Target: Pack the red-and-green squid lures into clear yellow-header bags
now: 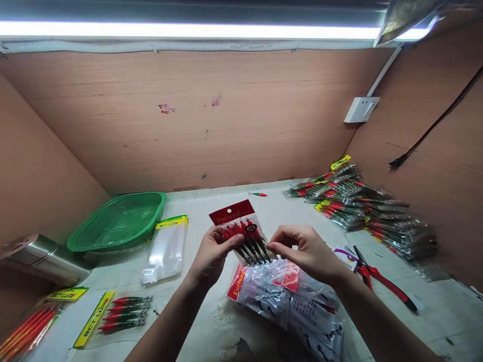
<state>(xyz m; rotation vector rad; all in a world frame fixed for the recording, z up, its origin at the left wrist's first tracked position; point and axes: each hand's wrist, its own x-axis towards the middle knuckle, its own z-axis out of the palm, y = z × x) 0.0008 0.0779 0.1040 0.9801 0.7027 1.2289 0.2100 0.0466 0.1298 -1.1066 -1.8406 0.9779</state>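
Red, stiff-looking card (233, 213) on top, thin clear plastic below: a flat packet (253, 240), held up over the desk (206, 311), just above a heap of crinkly bags (279, 294). Full of slim red and dark lures (257, 248) in a row, side by side. Likely very light, with soft, slippery plastic and harder lures inside. Easy to bend or crease, but hard to break, by the look. Maybe spiky at the bottom, so best to take hold by the card or the side edges. Pinched at the left side by the left hand (211, 249), thumb on the front. Pinched low on the right edge by the right hand (302, 249), with thumb and finger close together. On the right, smooth red-handled pliers (392, 289) with pointy metal tips, and farther off a messy pile of shiny lure packets (358, 201). On the left, smooth, flat sleeves (164, 254) with yellow tops, a green plastic basket (116, 216) full of little holes, and a round, shiny metal tin (56, 259).
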